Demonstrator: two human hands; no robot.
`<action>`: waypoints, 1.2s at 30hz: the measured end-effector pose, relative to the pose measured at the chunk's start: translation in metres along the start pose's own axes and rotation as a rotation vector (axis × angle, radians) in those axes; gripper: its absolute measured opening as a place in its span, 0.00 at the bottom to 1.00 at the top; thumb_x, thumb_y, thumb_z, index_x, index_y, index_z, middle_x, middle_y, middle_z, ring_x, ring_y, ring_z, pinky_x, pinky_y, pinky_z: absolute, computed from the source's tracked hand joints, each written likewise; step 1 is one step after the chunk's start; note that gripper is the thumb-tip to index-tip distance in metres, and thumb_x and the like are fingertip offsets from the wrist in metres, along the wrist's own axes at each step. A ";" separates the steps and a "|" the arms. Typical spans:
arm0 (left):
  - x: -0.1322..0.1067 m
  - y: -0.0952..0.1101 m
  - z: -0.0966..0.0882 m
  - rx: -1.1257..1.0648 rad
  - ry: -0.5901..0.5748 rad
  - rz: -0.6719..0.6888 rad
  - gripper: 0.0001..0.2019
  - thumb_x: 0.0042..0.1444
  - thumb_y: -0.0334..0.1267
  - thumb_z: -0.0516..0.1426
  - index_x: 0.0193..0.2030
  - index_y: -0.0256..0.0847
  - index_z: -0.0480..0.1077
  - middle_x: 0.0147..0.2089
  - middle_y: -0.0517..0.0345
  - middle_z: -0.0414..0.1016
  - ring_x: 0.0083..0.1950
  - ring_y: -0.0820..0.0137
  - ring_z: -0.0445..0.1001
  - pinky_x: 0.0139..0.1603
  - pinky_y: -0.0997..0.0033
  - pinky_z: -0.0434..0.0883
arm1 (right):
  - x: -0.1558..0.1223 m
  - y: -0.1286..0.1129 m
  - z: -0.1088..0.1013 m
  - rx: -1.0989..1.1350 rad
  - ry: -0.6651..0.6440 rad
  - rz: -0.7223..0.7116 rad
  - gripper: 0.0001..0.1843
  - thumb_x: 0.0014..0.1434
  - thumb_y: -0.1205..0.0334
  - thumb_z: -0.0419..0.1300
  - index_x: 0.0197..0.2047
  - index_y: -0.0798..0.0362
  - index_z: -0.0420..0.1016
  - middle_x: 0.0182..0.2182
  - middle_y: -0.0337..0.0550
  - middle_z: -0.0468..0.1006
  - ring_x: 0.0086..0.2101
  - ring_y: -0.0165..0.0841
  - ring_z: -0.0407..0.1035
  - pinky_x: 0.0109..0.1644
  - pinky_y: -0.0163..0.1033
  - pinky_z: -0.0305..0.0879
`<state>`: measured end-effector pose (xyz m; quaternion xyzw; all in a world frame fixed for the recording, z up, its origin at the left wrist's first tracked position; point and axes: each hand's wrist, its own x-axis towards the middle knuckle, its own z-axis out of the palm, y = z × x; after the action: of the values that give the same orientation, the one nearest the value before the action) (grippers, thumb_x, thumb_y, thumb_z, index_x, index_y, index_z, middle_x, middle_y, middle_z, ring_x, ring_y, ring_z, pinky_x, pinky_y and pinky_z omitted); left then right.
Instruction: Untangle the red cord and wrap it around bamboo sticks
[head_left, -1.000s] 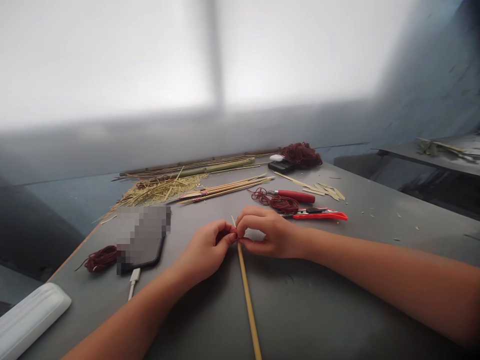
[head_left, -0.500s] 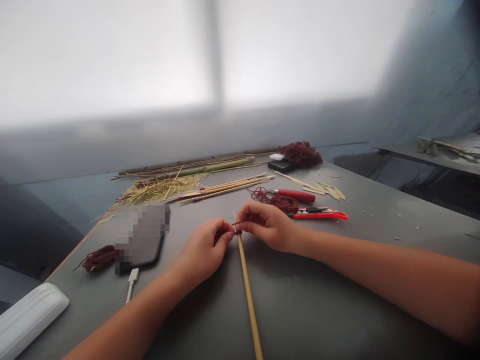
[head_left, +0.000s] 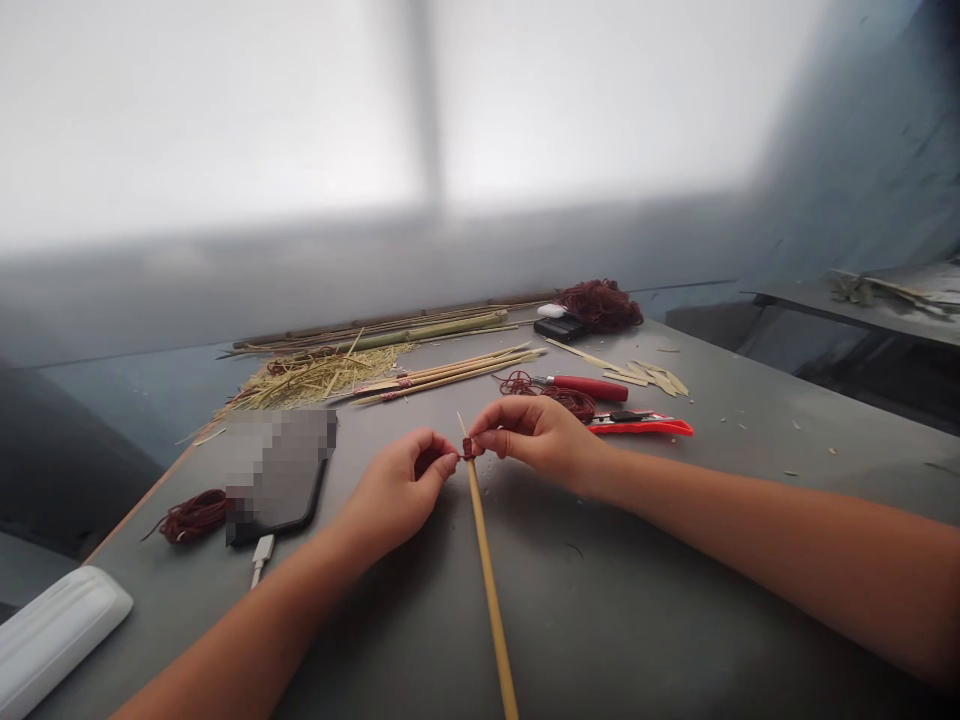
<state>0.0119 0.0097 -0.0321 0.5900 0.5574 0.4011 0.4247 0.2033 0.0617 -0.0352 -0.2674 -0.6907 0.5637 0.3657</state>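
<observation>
A slim pale bamboo stick points away from me across the grey table, its near end running out of the bottom of the view. Dark red cord is wound around it close to the far, thin tip. On the left of the winding, my left hand pinches a short length of the cord between thumb and forefinger. My right hand is closed at the other side, thumb and fingertips pinching the cord right beside the stick.
Beyond my right hand lie a red-handled tool, a red utility knife and tangled cord. Several bamboo sticks and a heap of shavings are farther back. A phone and a cord bundle lie left.
My hands have drawn slightly apart and the stick's far end has shifted a little left. More of the cord winding and the stick's tip now show between my fingers.
</observation>
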 end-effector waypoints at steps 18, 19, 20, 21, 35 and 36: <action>-0.004 0.022 0.009 -0.818 0.181 -0.314 0.10 0.62 0.21 0.51 0.36 0.40 0.62 0.27 0.59 0.74 0.31 0.76 0.79 0.34 0.80 0.76 | 0.005 0.010 0.000 0.055 -0.029 0.023 0.23 0.56 0.41 0.65 0.34 0.52 0.66 0.29 0.40 0.78 0.33 0.31 0.70 0.35 0.36 0.61; -0.003 0.021 0.009 -0.821 0.182 -0.316 0.10 0.62 0.21 0.51 0.36 0.40 0.62 0.27 0.59 0.74 0.30 0.76 0.78 0.32 0.80 0.76 | 0.005 0.010 0.000 0.050 -0.026 0.023 0.23 0.56 0.41 0.65 0.34 0.52 0.66 0.29 0.39 0.78 0.33 0.31 0.70 0.35 0.36 0.62; -0.003 0.020 0.009 -0.821 0.186 -0.318 0.09 0.62 0.21 0.52 0.37 0.40 0.62 0.27 0.60 0.73 0.29 0.76 0.78 0.29 0.81 0.75 | 0.005 0.011 0.000 0.045 -0.024 0.024 0.22 0.56 0.41 0.65 0.34 0.52 0.66 0.28 0.39 0.77 0.33 0.31 0.70 0.35 0.36 0.62; -0.003 0.019 0.009 -0.817 0.192 -0.321 0.09 0.61 0.21 0.52 0.37 0.40 0.62 0.27 0.61 0.73 0.28 0.76 0.77 0.26 0.81 0.73 | 0.005 0.010 0.000 0.040 -0.021 0.025 0.22 0.56 0.41 0.65 0.34 0.52 0.66 0.28 0.39 0.77 0.33 0.31 0.70 0.35 0.36 0.61; 0.002 0.014 0.009 -0.695 0.223 -0.275 0.13 0.60 0.19 0.52 0.45 0.39 0.68 0.25 0.64 0.69 0.25 0.78 0.72 0.17 0.83 0.58 | 0.010 0.006 -0.004 -0.004 0.042 0.066 0.15 0.56 0.51 0.66 0.32 0.53 0.69 0.25 0.38 0.77 0.28 0.29 0.65 0.33 0.36 0.58; 0.002 0.012 0.009 -0.687 0.218 -0.265 0.12 0.60 0.20 0.53 0.46 0.39 0.69 0.26 0.63 0.70 0.26 0.77 0.73 0.17 0.83 0.59 | 0.010 0.006 -0.004 0.004 0.043 0.069 0.16 0.56 0.51 0.67 0.32 0.53 0.69 0.25 0.38 0.77 0.27 0.28 0.64 0.32 0.36 0.59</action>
<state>0.0242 0.0111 -0.0232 0.2899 0.5036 0.5665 0.5843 0.2001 0.0731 -0.0381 -0.3025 -0.6719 0.5714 0.3612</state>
